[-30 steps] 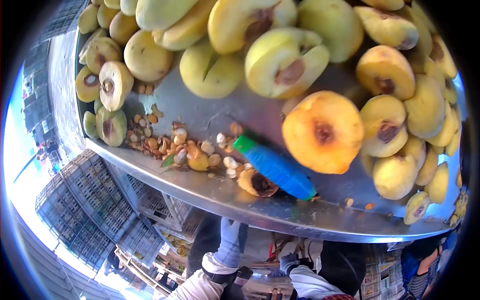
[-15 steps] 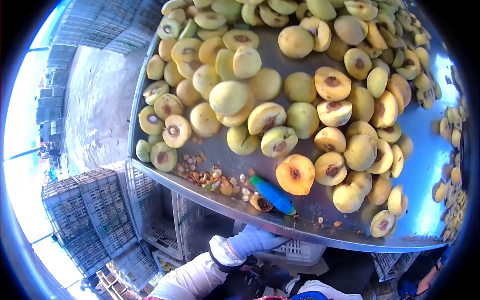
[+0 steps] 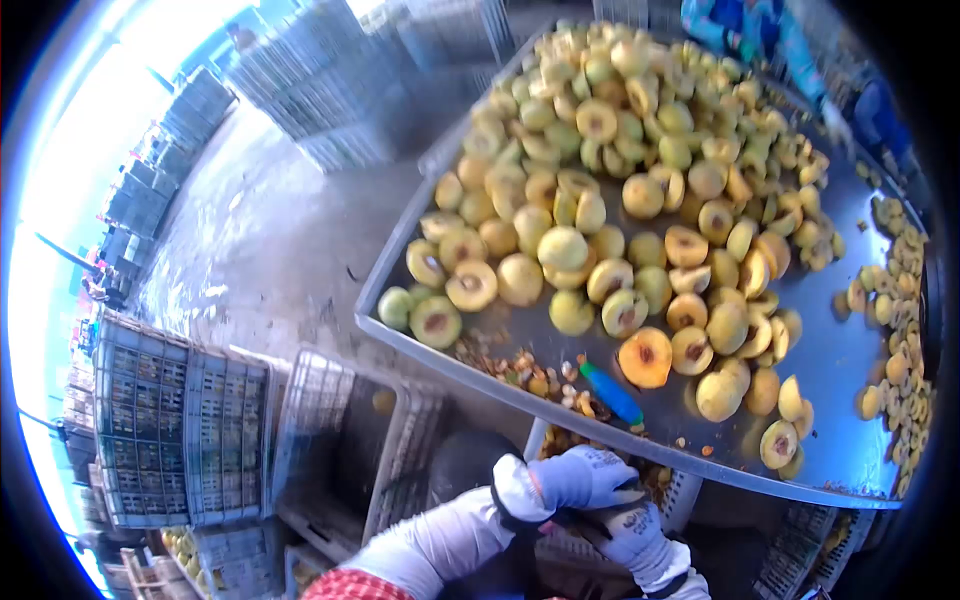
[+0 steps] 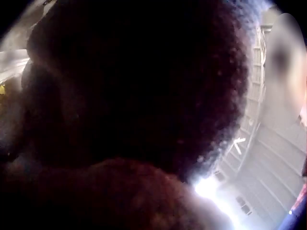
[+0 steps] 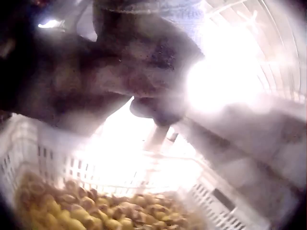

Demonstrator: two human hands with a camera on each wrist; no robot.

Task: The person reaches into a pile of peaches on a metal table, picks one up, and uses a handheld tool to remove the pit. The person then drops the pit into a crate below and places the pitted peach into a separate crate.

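Observation:
In the head view, the left hand [image 3: 588,477] and the right hand [image 3: 634,533], both in pale gloves with dark fingertips, meet below the table's front edge. The left lies across the fingers of the right; whether anything is held between them cannot be told. Dark, close shapes fill most of the left wrist view. Gloved fingers overlap in the right wrist view, above a white crate [image 5: 57,160] of yellow fruit pieces. On the metal table [image 3: 790,350], a blue tool with a green end [image 3: 612,393] lies beside a cut orange fruit half [image 3: 645,358].
Halved fruit [image 3: 600,120] is heaped over the table's far part, with pits [image 3: 510,370] near its front edge. Stacked crates [image 3: 185,430] stand at the left, more [image 3: 310,80] behind. A person in a blue patterned sleeve [image 3: 800,60] is at the far side.
The head view has swung up and back, showing more table and floor. The hands, apart a second ago, have come together below the edge. The blue tool still lies on the table.

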